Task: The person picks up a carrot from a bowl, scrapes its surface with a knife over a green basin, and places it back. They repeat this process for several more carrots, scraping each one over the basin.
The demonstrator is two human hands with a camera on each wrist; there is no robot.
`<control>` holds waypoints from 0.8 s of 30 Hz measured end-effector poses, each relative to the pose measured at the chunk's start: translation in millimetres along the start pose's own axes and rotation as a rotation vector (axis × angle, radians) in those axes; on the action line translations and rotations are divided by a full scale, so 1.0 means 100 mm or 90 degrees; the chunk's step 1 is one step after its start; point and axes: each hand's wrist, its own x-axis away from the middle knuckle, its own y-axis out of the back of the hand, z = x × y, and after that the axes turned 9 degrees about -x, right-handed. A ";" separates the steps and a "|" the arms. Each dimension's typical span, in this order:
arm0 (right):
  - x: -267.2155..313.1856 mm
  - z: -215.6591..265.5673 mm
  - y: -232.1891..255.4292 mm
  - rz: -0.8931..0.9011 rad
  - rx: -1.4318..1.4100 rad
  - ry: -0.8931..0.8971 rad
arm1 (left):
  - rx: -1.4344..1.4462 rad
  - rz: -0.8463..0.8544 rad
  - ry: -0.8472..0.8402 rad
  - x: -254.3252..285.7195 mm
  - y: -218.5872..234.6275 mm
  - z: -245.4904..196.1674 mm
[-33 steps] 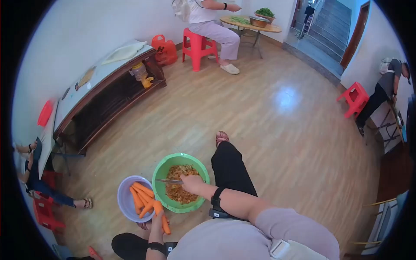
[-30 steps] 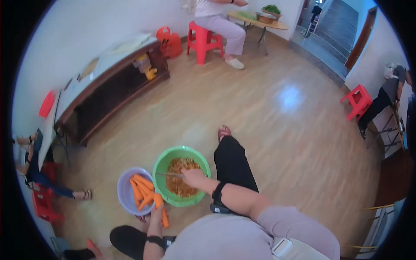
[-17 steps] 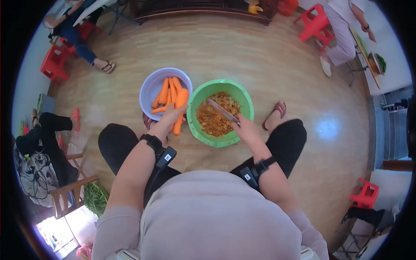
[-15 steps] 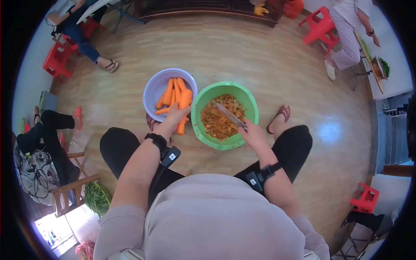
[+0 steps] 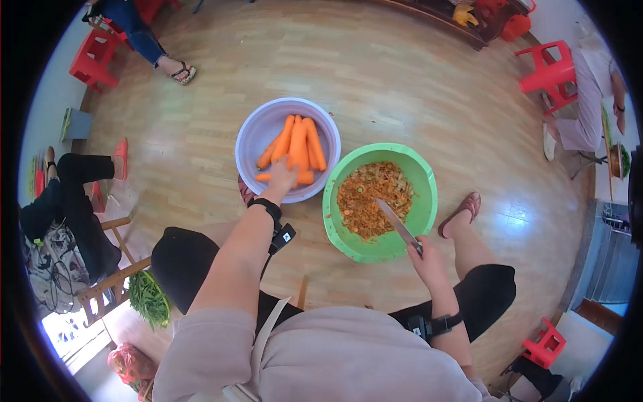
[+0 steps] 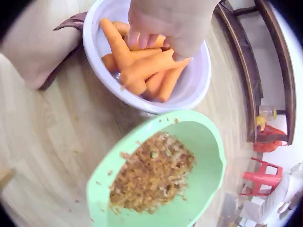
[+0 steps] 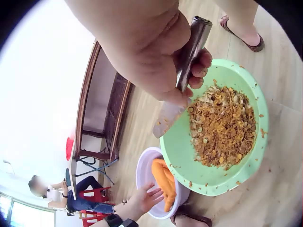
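Several orange carrots (image 5: 298,142) lie in a lavender basin (image 5: 250,127) on the floor. My left hand (image 5: 282,178) is at the near side of that basin, over the carrots; in the right wrist view its fingers look extended. To its right stands a green basin (image 5: 427,186) holding a heap of orange-brown chopped bits (image 5: 368,211). My right hand (image 5: 430,262) grips the handle of a knife (image 5: 396,220), whose blade points up and left over the heap. In the right wrist view a few scraps cling to the blade (image 7: 166,118).
My feet stand beside the basins, the right sandal (image 5: 461,213) near the green one. Red stools (image 5: 549,74) and other people sit around the room's edges. A dark wooden cabinet (image 5: 469,27) is at the far side. Green leafy vegetables (image 5: 149,298) lie at lower left.
The head view has swung round and down. My left hand has gone from holding a carrot at the lavender basin's edge to reaching over the carrots inside. The right hand keeps the knife, now further back.
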 end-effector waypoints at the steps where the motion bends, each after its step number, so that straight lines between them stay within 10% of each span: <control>1: 0.00 0.04 0.00 0.008 0.000 -0.003 | -0.003 0.006 0.006 -0.06 0.10 0.02; 11: -0.11 0.19 0.01 0.083 -0.024 -0.066 | -0.125 0.170 0.116 -0.65 0.26 0.74; 24: -0.18 0.25 0.04 0.100 -0.035 -0.058 | -0.299 0.291 0.031 -0.74 0.35 0.50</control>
